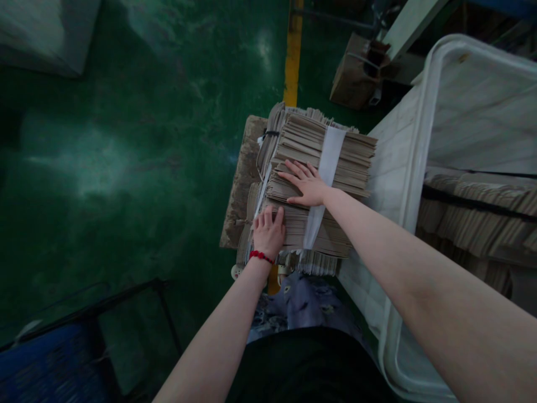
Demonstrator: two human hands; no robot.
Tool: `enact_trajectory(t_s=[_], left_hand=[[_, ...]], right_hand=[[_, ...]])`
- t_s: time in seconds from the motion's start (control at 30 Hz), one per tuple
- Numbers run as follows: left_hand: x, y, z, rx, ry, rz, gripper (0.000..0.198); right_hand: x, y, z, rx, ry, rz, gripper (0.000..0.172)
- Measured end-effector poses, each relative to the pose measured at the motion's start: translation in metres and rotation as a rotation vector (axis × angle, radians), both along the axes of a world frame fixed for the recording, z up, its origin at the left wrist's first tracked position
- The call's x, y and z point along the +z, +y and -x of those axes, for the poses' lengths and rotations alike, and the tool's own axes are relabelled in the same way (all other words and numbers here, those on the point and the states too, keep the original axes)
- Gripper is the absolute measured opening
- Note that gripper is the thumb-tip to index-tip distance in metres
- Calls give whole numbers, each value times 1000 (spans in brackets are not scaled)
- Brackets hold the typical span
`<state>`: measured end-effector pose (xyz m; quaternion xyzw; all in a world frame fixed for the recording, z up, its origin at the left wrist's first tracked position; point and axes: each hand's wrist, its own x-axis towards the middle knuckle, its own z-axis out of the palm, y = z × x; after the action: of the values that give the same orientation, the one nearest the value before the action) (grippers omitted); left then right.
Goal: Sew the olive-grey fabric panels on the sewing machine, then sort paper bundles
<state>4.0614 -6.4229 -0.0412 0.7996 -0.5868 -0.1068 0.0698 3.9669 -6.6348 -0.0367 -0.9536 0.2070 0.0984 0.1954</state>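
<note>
In front of me, a bundle of flat brown paper pieces (pixel 310 143) lies on top of a stack of similar bundles, with a white paper band (pixel 331 154) running across it. My right hand (pixel 309 184) rests on the upper face of the bundle, fingers spread, its wrist over the band. At the bundle's near left corner lies my left hand (pixel 268 229), its fingers stretched forward over the edge. A red bracelet (pixel 260 257) circles the left wrist. Beneath the stack, a worn wooden board (pixel 239 196) shows at the left.
To the right stands a large white plastic bin (pixel 415 157) holding strapped bundles (pixel 474 224). A brown paper bag (pixel 356 73) sits beyond the stack. At lower left is a blue crate (pixel 54 364) with a dark frame. A yellow line (pixel 292 61) crosses the green floor (pixel 168 140).
</note>
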Motion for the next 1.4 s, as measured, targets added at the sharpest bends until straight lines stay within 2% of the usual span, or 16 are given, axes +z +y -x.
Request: enact_trajectory(t_s=[0.33, 0.77, 0.97, 1.4], left_hand=[[1, 2, 1, -88, 4, 31, 51], [5, -4, 1, -19, 65, 7, 50], [11, -11, 2, 10, 68, 11, 62], [11, -13, 2, -21, 62, -8, 61]], right_hand=[[2, 0, -2, -6, 2, -1, 86], [3, 1, -3, -11, 20, -14, 86], [2, 2, -3, -16, 20, -3, 83], [3, 3, -3, -21, 23, 3, 82]])
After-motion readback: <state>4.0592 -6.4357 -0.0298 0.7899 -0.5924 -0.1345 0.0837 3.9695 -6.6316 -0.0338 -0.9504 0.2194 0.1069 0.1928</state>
